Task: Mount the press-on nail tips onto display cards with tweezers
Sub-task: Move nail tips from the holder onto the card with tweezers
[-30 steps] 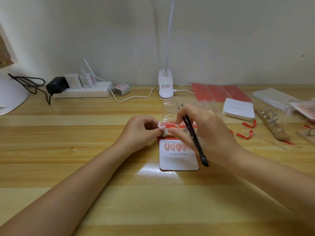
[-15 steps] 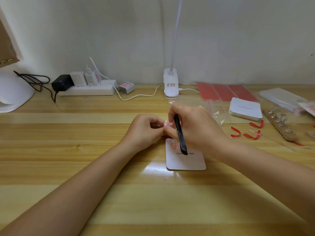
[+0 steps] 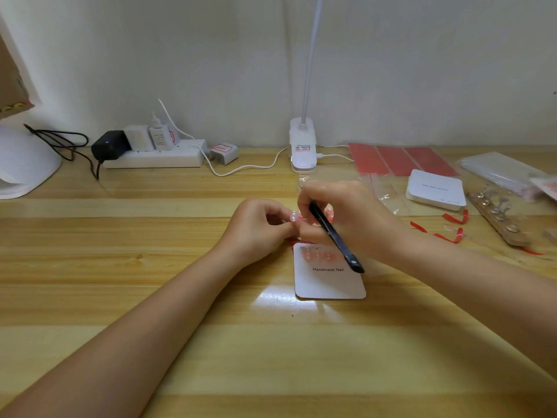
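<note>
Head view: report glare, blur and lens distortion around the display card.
Head view: lamp glare streaks the table just below and left of the display card; the pink nail tips on the card look smeared, while "Handmade Nail" stays legible; the wide lens stretches both forearms near the lower corners.

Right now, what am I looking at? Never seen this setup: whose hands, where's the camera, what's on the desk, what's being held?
No robot here: a person's two bare hands, filmed by one camera worn on the head, looking forward and down. On the wooden desk lies a white display card printed "Handmade Nail", with pink nail tips blurred on it. The right hand has black tweezers in its grip. The left hand pinches something small and pinkish, too blurred to name. Behind: a power strip, a clip lamp, red sheets, a stack of spare cards.
</note>
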Available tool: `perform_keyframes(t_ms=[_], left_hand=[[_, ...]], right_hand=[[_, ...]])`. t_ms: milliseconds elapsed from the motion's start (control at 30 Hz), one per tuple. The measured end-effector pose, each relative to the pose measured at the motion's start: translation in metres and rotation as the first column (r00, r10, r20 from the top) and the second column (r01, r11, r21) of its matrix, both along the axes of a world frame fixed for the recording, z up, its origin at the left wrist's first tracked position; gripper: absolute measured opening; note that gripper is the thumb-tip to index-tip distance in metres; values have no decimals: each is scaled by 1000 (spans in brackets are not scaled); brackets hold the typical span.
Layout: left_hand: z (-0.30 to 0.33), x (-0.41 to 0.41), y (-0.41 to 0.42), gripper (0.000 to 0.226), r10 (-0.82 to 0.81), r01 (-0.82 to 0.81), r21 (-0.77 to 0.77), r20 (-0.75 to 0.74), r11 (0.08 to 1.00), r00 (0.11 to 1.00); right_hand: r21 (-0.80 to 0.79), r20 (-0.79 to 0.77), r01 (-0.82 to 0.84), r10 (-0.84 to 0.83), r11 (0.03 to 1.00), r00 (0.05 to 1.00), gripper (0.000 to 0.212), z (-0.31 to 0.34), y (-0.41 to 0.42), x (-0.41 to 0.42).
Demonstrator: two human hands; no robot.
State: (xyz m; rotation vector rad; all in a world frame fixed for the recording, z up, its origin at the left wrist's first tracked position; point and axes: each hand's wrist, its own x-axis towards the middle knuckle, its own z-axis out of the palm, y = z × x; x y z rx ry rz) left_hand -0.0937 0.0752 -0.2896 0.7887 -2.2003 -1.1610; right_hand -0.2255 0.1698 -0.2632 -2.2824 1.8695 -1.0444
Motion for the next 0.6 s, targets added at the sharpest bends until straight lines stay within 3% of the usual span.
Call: perform_keyframes(t_ms=[100,267,600], left_hand=[[-1,-1,-1,7,4,-4,4,1,1000,1000],[-2,-1,-1,7,4,-4,14,-4,1000,1000],[-1,-1,0,8,10,-10,27,-4,1000,1000]], right_hand=[[-44,43,-59,61,997,997,20,4,2,-5],[-75,102,17,-10,997,995,19,5,5,-19],[-81,-52,50,-54,995,997,22,-4,-4,-20]])
